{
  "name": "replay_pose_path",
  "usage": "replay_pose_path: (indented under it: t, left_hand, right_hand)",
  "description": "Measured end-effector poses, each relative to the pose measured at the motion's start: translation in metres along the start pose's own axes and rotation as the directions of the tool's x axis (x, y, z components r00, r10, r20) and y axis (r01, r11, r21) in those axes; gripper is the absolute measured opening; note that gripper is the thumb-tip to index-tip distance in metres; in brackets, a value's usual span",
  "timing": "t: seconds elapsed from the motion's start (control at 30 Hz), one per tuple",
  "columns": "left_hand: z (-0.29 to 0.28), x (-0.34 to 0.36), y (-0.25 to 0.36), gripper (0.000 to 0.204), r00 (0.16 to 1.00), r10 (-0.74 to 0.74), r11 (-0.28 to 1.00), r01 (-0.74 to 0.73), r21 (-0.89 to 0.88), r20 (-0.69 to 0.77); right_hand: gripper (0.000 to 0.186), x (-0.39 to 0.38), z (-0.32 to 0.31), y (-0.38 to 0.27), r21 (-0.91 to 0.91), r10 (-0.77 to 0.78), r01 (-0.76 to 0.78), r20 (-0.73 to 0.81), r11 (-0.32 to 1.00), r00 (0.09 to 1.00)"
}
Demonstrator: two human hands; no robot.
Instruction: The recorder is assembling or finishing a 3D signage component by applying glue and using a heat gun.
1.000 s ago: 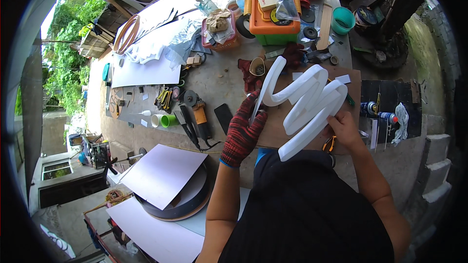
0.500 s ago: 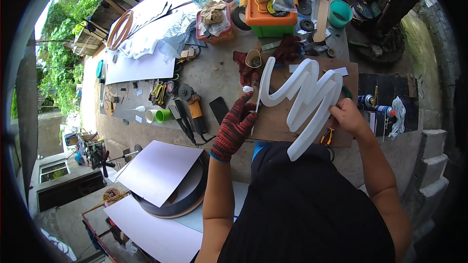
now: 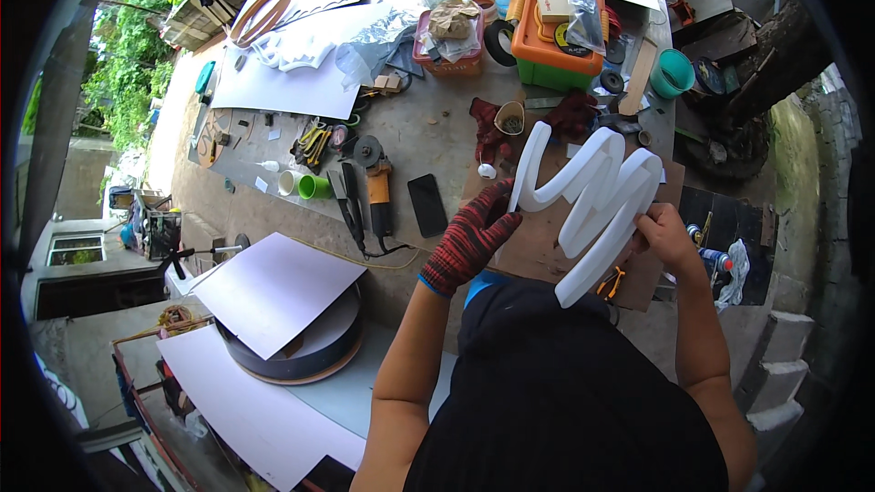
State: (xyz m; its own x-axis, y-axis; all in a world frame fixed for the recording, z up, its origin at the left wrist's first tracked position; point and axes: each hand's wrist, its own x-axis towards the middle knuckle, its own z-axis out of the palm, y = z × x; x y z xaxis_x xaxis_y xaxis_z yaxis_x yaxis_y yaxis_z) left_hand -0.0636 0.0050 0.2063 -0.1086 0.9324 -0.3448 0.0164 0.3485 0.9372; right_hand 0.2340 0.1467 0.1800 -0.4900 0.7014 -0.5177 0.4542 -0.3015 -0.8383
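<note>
Your left hand point(image 3: 472, 235), in a red-and-black knit glove, has its thumb and fingers pinched together on the near left end of the white zigzag strip point(image 3: 609, 235). Your bare right hand point(image 3: 667, 235) has its thumb and curled fingers clamped on the strip's right side, partway along its last long stroke. The strip therefore hangs between your two sets of fingers, its loops rising above them and its lowest tip pointing down past them, toward your dark shirt point(image 3: 547, 374).

Beneath and between your fingers lies a brown board point(image 3: 538, 241) on the table. Just above your left fingertips stands a small white piece (too small to name), with a paper cup point(image 3: 510, 118) and a crumpled red glove point(image 3: 488, 128) beyond it. To the left of those fingers lies a black phone point(image 3: 427, 205), and farther left an orange-and-black angle grinder point(image 3: 378, 187). Orange-handled pliers point(image 3: 612, 284) rest below and left of your right fingers, while a spray can point(image 3: 714, 258) lies just to the right of that hand.
</note>
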Motion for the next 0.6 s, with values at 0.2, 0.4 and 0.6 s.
replay_pose_path:
  t: [0.2,0.4,0.6]
  left_hand:
    - [0.004,-0.005,-0.004,0.058,0.999,0.025,0.995,-0.029,-0.1,-0.041]
    - [0.003,-0.009,-0.011,0.057,0.997,0.058,0.997,-0.06,-0.053,-0.043]
    - [0.002,-0.01,-0.02,0.062,0.998,0.062,0.994,-0.062,-0.086,-0.003]
  right_hand:
    - [0.027,-0.001,-0.002,-0.009,-0.079,0.008,-0.009,-0.018,0.997,1.0]
    - [0.028,0.0,-0.004,-0.01,-0.104,-0.014,0.014,0.003,0.994,1.0]
    - [0.03,0.003,-0.011,-0.023,-0.191,-0.046,0.044,-0.007,0.981,0.999]
